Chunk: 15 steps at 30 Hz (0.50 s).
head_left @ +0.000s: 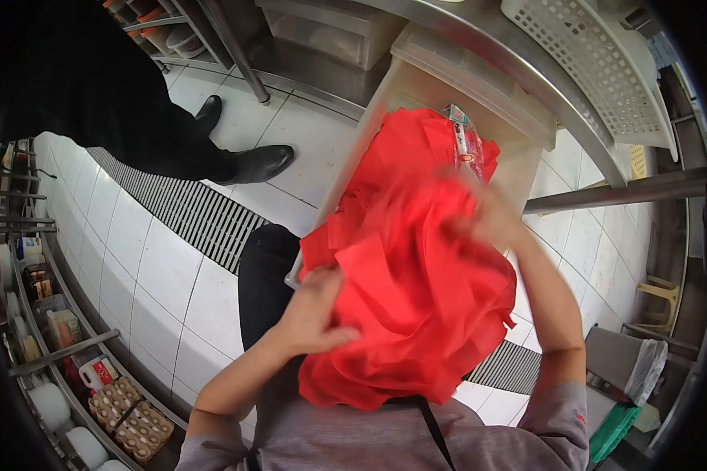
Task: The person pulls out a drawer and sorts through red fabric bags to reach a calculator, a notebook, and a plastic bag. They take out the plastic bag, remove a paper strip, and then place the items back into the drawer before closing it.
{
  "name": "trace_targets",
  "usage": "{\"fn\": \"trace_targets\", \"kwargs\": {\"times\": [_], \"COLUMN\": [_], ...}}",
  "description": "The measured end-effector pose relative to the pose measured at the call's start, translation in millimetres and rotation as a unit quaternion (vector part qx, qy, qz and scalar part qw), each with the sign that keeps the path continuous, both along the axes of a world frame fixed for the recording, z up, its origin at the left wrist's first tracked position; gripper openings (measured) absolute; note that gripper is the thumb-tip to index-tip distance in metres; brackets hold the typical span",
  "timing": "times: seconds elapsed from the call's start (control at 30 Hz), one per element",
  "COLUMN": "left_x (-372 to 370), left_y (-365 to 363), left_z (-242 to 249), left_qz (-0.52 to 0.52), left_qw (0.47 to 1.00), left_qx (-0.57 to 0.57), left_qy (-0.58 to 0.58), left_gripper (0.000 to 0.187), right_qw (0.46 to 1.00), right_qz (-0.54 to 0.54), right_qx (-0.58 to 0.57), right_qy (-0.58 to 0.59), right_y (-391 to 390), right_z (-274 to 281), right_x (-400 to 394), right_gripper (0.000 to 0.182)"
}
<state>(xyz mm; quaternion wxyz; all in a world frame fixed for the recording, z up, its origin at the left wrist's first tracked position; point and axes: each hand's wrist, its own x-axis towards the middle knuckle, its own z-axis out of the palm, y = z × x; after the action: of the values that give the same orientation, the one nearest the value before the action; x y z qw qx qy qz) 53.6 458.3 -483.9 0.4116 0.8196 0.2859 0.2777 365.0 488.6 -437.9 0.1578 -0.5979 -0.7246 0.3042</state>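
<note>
A big crumpled heap of thin red fabric [408, 290] spreads from my lap over the near end of an open translucent plastic drawer [346, 169]. At its left edge, my left hand [314, 314] lies against the fabric with the thumb stretched away from the fingers. My right hand [491, 216] is on the upper right of the heap, its fingers smeared by motion and partly sunk in the folds. More red fabric [408, 141] fills the drawer behind, beside a clear plastic packet [465, 141] with printed labels.
A person in dark trousers and black shoes [263, 163] stands at the left. A steel table leg [620, 191] crosses at the right, under a white perforated basket [585, 67]. Low shelves hold egg trays [131, 418] at lower left. A grey bin [617, 361] stands at lower right.
</note>
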Motion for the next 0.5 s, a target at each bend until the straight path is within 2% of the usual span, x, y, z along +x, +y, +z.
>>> {"fn": "trace_targets", "kwargs": {"times": [0.03,0.07,0.1,0.13,0.17,0.23,0.3,0.37,0.43,0.47,0.5], "left_x": [1,6,10,13,14,15,19,31,37,37,37], "left_y": [-1,-3,-5,-5,-5,-10,-10,-11,-13,-13,-12], "left_z": [8,23,35,39,42,40,36,36,37,39,40], "left_qz": [0.004,-0.064,-0.133,-0.132,-0.154,-0.174,-0.166,-0.196,-0.222,-0.269,-0.313], "left_qw": [1.0,0.995,0.977,0.978,0.972,0.965,0.975,0.971,0.966,0.957,0.944], "left_qx": [0.0,-0.004,-0.006,-0.003,0.002,-0.006,0.019,0.018,0.018,-0.019,-0.056], "left_qy": [-0.001,0.082,0.164,0.163,0.179,0.195,0.143,0.135,0.128,0.107,0.084], "left_gripper": [0.076,0.078,0.08,0.08,0.082,0.083,0.083,0.084,0.084,0.083,0.083], "right_qw": [0.994,0.987,0.976,0.94,0.94,0.974,0.983,0.981,0.982,0.983,0.982], "right_qz": [-0.088,-0.15,-0.17,-0.186,-0.184,-0.128,0.038,0.161,0.136,0.136,0.137], "right_qx": [-0.058,-0.055,0.003,0.066,0.069,0.112,0.18,0.08,0.004,0.004,-0.105], "right_qy": [0.029,0.014,-0.135,-0.279,-0.279,-0.147,0.018,0.074,-0.127,-0.126,-0.076], "right_y": [24,47,56,63,66,58,43,25,3,3,7], "right_z": [3,-14,-32,-34,-31,5,21,22,-10,-12,-7], "right_x": [16,39,52,50,49,12,-24,-66,-89,-85,-78], "right_gripper": [0.064,0.063,0.064,0.066,0.066,0.069,0.073,0.075,0.065,0.065,0.059]}}
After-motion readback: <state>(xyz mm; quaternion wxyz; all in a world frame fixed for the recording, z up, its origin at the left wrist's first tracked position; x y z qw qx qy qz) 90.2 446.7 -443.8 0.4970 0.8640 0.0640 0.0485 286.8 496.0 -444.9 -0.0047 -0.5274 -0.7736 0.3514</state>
